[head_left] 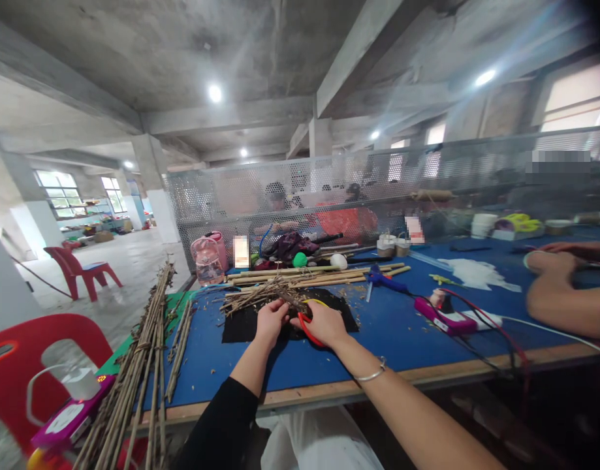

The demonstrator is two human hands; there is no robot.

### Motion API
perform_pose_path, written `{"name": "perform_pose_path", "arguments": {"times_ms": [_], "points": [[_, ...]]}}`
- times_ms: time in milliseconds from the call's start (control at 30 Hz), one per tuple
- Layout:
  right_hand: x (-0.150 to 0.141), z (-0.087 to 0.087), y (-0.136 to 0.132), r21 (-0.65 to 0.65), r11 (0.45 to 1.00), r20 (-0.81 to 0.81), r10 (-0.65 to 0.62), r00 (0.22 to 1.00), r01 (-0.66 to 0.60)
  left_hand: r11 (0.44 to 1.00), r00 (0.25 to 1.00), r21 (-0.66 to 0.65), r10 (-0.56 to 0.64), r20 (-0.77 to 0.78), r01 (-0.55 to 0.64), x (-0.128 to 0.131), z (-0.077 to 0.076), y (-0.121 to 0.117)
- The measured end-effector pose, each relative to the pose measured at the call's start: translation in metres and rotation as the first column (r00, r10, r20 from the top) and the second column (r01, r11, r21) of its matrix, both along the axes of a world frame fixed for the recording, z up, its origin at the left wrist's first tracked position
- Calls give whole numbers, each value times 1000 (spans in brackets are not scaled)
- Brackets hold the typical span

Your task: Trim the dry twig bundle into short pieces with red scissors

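My right hand (328,323) is wrapped round a pair of cutters with red and yellow handles (309,330); their blades are hidden. Close beside it, my left hand (271,322) has its fingertips pinched together at the near ends of some thin brown twigs, though exactly which piece they grip is hard to see. A loose heap of twigs (251,296) lies just beyond both hands. Under the heap and the hands is a black mat (236,328), with small scraps scattered around it on the blue tabletop (214,346).
Long sticks in a tied bundle (145,349) lean over the table's left end. Thicker canes (324,277) lie behind the heap. A blue glue gun (388,281) and purple power strip (446,318) with cables sit right. A co-worker's arm (559,287) rests far right. Mesh panel (241,196) stands behind.
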State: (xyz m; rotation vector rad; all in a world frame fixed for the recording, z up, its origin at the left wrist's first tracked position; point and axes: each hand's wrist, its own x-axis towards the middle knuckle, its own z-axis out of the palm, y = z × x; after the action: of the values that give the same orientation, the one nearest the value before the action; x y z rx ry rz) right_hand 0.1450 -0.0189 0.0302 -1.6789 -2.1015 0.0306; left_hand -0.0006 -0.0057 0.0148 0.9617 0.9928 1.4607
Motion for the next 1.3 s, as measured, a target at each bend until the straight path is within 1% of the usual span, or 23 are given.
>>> {"name": "perform_pose_path", "arguments": {"times_ms": [100, 267, 400, 600, 800, 900, 1033, 1100, 1200, 1300], "points": [[0, -1, 1, 31, 999, -15, 42, 999, -42, 1000, 999, 2, -12, 32, 11, 0, 0, 0], [0, -3, 5, 39, 996, -4, 81, 997, -81, 1000, 1000, 23, -6, -27, 6, 0, -2, 1], [0, -5, 6, 48, 993, 2, 112, 994, -112, 999, 998, 36, 32, -46, -31, 0, -2, 2], [0, -4, 5, 43, 994, -14, 102, 995, -102, 995, 982, 100, 36, -183, -17, 1, -4, 1], [-1, -2, 3, 60, 993, 1, 100, 995, -100, 989, 964, 103, 131, -230, -110, 1, -1, -2], [-1, -2, 2, 58, 994, 1, 91, 996, -91, 990, 971, 110, 113, -213, -91, 2, 1, -2], [-1, -1, 1, 23, 997, -13, 71, 997, -71, 997, 994, 73, 41, -105, -33, 3, 2, -3], [-1, -2, 1, -7, 998, -26, 67, 997, -67, 998, 997, 61, 30, -68, -26, 4, 2, -3], [-1, -2, 1, -26, 997, -35, 69, 997, -70, 997, 997, 62, 42, -68, -38, 5, 0, -2], [-1, -2, 0, -24, 997, -30, 72, 997, -73, 996, 990, 77, 63, -123, -54, 4, -4, 0]]}}
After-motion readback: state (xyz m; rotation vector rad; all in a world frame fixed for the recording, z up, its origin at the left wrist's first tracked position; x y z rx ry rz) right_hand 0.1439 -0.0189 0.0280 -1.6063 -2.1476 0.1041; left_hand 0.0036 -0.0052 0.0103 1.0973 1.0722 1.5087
